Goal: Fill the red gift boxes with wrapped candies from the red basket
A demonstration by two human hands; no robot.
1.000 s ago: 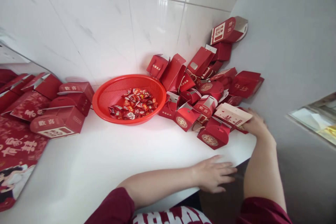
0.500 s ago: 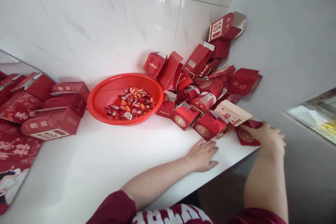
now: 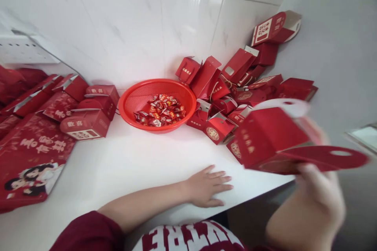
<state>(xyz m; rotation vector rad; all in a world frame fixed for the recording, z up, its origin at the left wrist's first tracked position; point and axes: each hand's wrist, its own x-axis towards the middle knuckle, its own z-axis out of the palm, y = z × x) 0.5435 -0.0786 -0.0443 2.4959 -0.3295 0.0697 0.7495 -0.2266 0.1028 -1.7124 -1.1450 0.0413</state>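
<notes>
Red cardboard box [image 3: 265,137], between three and four o'clock: my right hand [image 3: 324,194] grips it by its open end; squeezing too hard might crease it, a low swing might topple other boxes [image 3: 237,63] at two. My left hand [image 3: 206,186], spread wide, holds nothing at six.

My right hand [image 3: 322,192] blurred, some fingers hidden behind red box [image 3: 266,137] I hold. Box blurred too; gold writing on its side too smeared for me to read. It hides most of medallion box [image 3: 235,152] behind. Print on most sweets [image 3: 161,110] too small to tell. Picture bag [image 3: 32,145] and socket strip [image 3: 26,50] cut off at left edge. Lettering on my shirt [image 3: 188,239] cut by bottom edge. Pale thing [image 3: 366,138] at right edge cut off; cannot tell what.
</notes>
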